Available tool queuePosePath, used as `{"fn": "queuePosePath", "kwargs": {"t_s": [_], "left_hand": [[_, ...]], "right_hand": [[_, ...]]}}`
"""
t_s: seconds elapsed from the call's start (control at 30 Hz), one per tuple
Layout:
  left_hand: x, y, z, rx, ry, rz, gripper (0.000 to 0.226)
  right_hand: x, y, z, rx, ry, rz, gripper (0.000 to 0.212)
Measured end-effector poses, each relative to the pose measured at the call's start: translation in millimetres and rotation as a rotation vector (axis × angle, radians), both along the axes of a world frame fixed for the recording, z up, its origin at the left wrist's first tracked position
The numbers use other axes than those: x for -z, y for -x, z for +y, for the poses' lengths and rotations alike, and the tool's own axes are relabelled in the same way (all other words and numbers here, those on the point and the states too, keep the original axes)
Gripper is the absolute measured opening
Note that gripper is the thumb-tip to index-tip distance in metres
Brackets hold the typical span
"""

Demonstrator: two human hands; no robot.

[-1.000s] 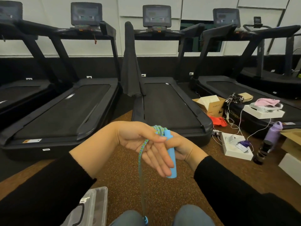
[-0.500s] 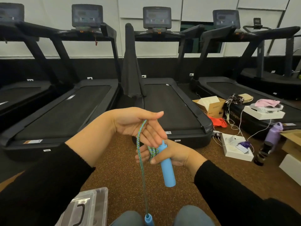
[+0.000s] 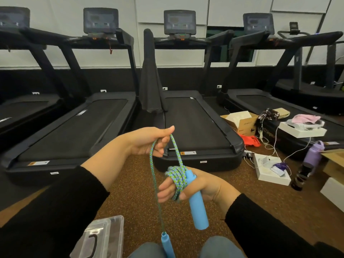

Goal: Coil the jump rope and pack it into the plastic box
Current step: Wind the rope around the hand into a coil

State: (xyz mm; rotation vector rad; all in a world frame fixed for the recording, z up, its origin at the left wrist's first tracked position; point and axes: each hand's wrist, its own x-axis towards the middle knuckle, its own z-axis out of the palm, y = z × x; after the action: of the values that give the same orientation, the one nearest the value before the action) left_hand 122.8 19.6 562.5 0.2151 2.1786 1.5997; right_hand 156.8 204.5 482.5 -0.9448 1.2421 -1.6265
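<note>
Rope coiling is filling the head view. I am watching the left grip [image 3: 149,141], a bare hand in a black sleeve, pinching the blue-and-green braided jump rope [image 3: 179,155] between thumb and curled fingers, raised above the other hand. From that pinch the cord is running two ways. One strand is slanting down to the right grip [image 3: 202,185]. The other is hanging straight down to the second sky-blue handle [image 3: 167,244], which is dangling between the person's knees in blue jeans [image 3: 219,246].

The right grip is clamping on the sky-blue cylindrical handle [image 3: 196,207], thumb lying across it, with the handle tilting down and to the right. Several turns of the cord are lying wound around this hand's outstretched fingers [image 3: 165,190], bunched just beside the handle's top end.

The clear plastic box with a black carry handle [image 3: 119,226] is sitting on the brown speckled floor [image 3: 130,192] at lower left, beside the left knee and well apart from the rope, which is wholly in the hands. I cannot tell whether its lid is latched.

Black treadmills [image 3: 193,127] are standing in a row ahead. On the floor to the right, an open cardboard box [image 3: 240,123], a flat white box with cables [image 3: 270,174], a lilac bottle [image 3: 314,151] and a dark bottle [image 3: 299,180] are lying near one another
</note>
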Motion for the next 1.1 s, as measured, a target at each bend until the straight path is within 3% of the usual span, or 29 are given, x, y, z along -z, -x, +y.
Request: {"fn": "queuePosePath", "kwargs": {"t_s": [0.17,0.27,0.4,0.5,0.63,0.73,0.87,1.1], "left_hand": [[31.1,2.7,9.5,-0.02,0.13,0.315,0.033],[36.2,-1.6,16.4,-0.117,0.075,0.42,0.026],[37.9,-14.5,24.2,-0.052,0.159,0.515,0.045],[60.9,-10.2,24.5,-0.07,0.165,0.404,0.038],[73.1,-21.7,38.2,-0.055,0.27,0.569,0.023],[70.4,-32.9,47.8,0.084,0.306,0.454,0.033],[72.8,-45.3,50.7,0.139,0.15,0.269,0.043],[59.8,-59.5,41.4,0.271,0.138,0.202,0.04]], "right_hand": [[-19.0,-6.2,4.3,-0.056,0.164,-0.033,0.052],[-29.8,-8.1,6.8,-0.077,0.229,-0.014,0.047],[-44.7,-10.1,8.5,0.024,0.261,-0.031,0.058],[-60.5,-9.1,4.5,0.098,0.313,-0.024,0.063],[-83.5,0.8,-0.3,0.145,0.35,-0.004,0.06],[-94.9,14.2,-1.3,0.175,0.335,-0.039,0.059],[-106.2,34.0,-3.4,0.274,0.276,-0.029,0.06],[-108.2,42.4,-4.7,0.249,0.151,0.059,0.066]]}}
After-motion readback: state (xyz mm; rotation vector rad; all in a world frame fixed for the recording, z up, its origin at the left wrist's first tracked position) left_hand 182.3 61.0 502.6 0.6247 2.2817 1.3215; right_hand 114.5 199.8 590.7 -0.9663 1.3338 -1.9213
